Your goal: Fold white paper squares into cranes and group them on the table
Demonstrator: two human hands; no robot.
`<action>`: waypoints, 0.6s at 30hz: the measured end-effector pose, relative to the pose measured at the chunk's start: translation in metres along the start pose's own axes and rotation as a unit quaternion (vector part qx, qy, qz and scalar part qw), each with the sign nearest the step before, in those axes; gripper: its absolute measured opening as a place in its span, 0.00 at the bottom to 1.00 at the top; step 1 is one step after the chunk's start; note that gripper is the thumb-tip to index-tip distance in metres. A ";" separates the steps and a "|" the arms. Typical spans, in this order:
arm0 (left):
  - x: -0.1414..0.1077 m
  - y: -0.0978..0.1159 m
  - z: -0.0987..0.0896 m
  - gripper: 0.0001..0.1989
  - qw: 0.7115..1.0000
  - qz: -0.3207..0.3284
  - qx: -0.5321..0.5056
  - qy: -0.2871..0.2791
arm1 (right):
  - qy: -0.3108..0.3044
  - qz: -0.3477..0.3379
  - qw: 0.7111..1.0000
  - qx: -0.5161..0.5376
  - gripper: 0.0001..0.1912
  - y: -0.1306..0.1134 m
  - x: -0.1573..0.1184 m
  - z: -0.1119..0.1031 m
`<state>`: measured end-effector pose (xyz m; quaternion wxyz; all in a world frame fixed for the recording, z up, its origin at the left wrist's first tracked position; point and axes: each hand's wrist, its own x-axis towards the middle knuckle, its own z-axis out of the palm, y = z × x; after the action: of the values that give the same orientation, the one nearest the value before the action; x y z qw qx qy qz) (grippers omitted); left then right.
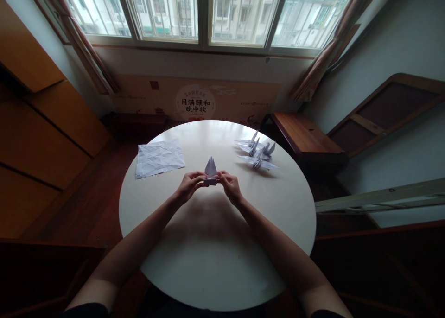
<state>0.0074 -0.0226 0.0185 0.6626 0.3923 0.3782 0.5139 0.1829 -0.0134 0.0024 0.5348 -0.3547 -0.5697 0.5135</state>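
A small folded white paper piece [210, 168] is held up over the middle of the round table, its pointed tips upward and a flat folded band at its bottom. My left hand [189, 186] pinches its left side, and my right hand [228, 185] pinches the right side. Several folded paper cranes [257, 155] with spread wings stand grouped on the table to the right, beyond my right hand. A creased sheet of white paper [160, 158] lies flat to the left, beyond my left hand.
Under both forearms is the round white table [215, 262]. A wooden side table [306, 132] stands behind it at the right, and orange-brown cabinets [41, 137] line the left. Beyond the table are a printed banner [153, 93] and barred windows.
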 end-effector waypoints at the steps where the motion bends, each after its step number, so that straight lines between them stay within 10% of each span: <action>1: 0.000 -0.001 -0.001 0.13 1.000 -0.002 0.002 -0.005 | 0.004 -0.004 1.000 -0.006 0.18 0.001 0.000 0.000; 18: -0.001 -0.005 0.000 0.35 0.984 0.120 0.128 -0.028 | -0.008 -0.038 0.999 0.037 0.24 0.004 0.002 0.002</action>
<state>0.0089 -0.0242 0.0139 0.5507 0.5306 0.3724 0.5259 0.1803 -0.0106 -0.0006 0.5623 -0.3086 -0.5672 0.5165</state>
